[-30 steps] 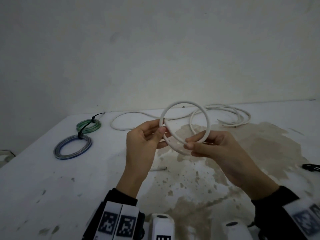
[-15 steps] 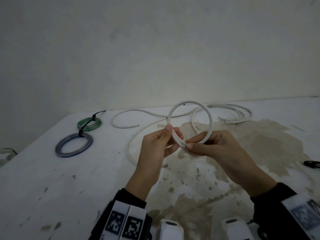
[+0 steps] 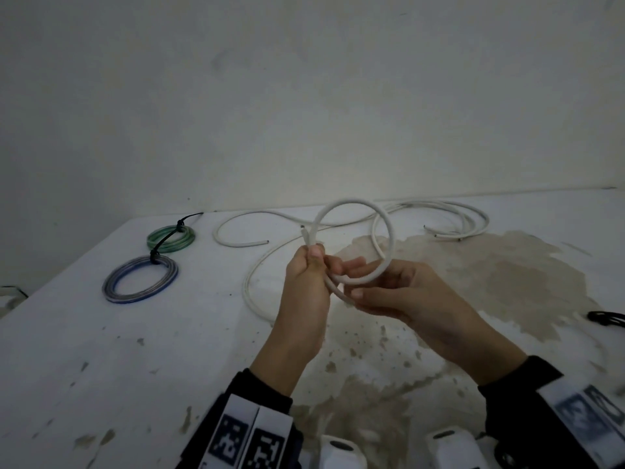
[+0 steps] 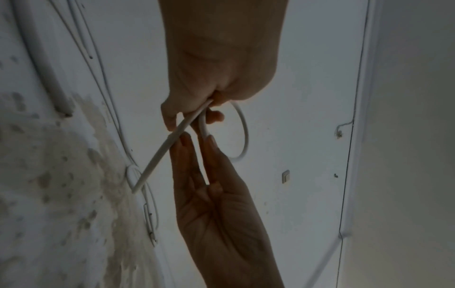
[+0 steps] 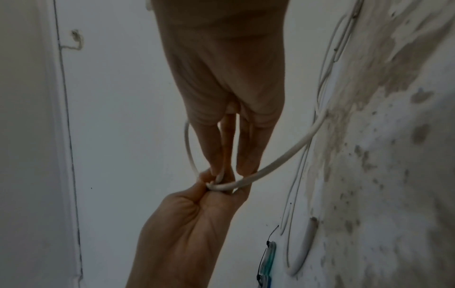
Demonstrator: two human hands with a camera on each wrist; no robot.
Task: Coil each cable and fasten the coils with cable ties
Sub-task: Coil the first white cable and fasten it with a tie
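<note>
A white cable (image 3: 390, 242) forms one upright loop held above the stained table (image 3: 101, 350). My left hand (image 3: 311, 265) grips the loop where its strands cross, and the cable's cut end (image 3: 304, 231) sticks up above the thumb. My right hand (image 3: 355, 282) holds the bottom of the loop between the thumb and nearly straight fingers. The rest of the cable (image 3: 252, 282) trails down to the table in an arc on the left. The left wrist view shows the cable (image 4: 162, 150) leaving my left hand (image 4: 197, 109). In the right wrist view my right hand (image 5: 231, 169) meets the cable (image 5: 283, 157).
A green coil (image 3: 170, 239) and a blue coil (image 3: 140, 279), each bound with a black tie, lie at the far left. Another loose white cable (image 3: 473, 218) curls at the back right, and one more (image 3: 236, 243) lies behind my hands. Black ties (image 3: 607, 316) sit at the right edge.
My left hand has slid right to the loop's crossing and now grips it with the cable end sticking up. The trailing cable has swung into an arc on the table.
</note>
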